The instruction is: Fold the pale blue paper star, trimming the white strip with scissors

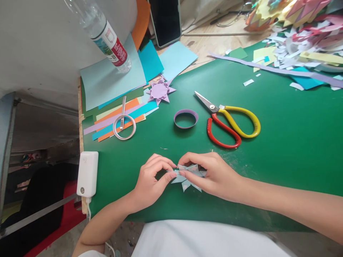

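A pale blue folded paper star (187, 184) is held between both hands, low over the green table mat. My left hand (157, 175) pinches its left edge with thumb and fingers. From the right, my right hand (206, 171) grips the star, thumb on its near side and index finger bent over the top. Part of the star is hidden by the fingers. Beyond the hands a purple paper ring (185, 126) lies on the mat, with scissors (214, 109) with red and yellow handles to its right. A purple paper star (160, 91) is farther back.
Coloured strips (107, 123) lie at the left under a tape roll (134, 132). A bottle (112, 46) stands on paper sheets behind them. A white power bank (87, 173) sits on the left edge. Paper scraps (302, 50) are piled at the back right, and a phone (166, 21) leans behind.
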{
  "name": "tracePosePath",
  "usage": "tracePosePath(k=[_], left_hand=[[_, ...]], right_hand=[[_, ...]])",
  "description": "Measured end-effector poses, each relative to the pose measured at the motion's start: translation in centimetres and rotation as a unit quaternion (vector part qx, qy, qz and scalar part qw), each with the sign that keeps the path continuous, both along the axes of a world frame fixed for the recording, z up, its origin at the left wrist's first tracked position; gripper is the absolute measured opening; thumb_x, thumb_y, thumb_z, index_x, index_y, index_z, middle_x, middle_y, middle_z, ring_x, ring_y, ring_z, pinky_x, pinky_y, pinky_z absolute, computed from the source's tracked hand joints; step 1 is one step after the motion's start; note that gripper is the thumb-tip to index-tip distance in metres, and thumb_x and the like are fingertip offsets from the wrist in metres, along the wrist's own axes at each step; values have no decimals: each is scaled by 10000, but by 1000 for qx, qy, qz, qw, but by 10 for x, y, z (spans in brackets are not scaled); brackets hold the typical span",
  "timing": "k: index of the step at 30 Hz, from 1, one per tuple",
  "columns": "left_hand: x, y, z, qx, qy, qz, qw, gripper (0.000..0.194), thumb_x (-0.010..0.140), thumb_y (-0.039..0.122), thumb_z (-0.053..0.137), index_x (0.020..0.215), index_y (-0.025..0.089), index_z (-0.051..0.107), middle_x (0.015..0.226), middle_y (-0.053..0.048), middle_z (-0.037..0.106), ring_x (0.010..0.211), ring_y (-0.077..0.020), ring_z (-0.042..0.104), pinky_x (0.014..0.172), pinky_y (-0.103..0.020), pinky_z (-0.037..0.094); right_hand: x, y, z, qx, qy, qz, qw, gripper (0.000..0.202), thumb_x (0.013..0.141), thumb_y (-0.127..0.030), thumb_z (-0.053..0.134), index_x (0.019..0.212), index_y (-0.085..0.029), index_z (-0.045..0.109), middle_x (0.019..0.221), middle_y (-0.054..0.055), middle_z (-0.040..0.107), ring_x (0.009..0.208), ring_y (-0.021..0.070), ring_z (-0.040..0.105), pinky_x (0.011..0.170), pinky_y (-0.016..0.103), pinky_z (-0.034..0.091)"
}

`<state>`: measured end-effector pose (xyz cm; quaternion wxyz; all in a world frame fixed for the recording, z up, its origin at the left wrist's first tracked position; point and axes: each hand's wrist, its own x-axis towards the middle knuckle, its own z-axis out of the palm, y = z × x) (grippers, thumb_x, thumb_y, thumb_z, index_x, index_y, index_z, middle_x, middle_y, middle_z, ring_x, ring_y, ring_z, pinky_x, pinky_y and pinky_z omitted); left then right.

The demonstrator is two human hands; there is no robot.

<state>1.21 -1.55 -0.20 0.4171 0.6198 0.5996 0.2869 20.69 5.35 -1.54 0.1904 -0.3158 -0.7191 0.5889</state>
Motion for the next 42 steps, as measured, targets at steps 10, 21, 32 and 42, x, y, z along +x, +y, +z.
tracePosePath(k=[10,21,32,42], left_hand=[[-2,2,2,-5,-6,-2,1000,185,939,271,537,804,192,635,873,-59,702,857,-181,598,793,-331,478],[-2,4,4,0,5,-22,1000,177,932,242,537,783,190,617,855,-48,696,836,-171,593,789,-327,471],[-2,4,4,2,5,-36,999,139,926,200,541,804,188,606,862,-31,692,837,-154,587,802,-307,463],[-3,5,4,18,11,-48,999,119,923,163,546,818,184,598,864,-14,686,836,-136,586,803,-291,456]], right_hand=[[1,2,0,-13,-8,13,1000,179,918,-327,510,868,-181,601,590,-37,564,476,53,386,447,172,287],[2,2,-3,38,-10,33,999,176,930,-306,492,866,-180,597,603,-30,564,473,55,388,461,176,280],[2,1,-3,70,-24,49,996,170,938,-302,482,879,-185,591,610,-26,578,478,65,419,477,186,289],[3,0,-6,93,-18,55,994,165,943,-286,475,900,-176,590,598,-28,567,484,69,419,478,190,275]])
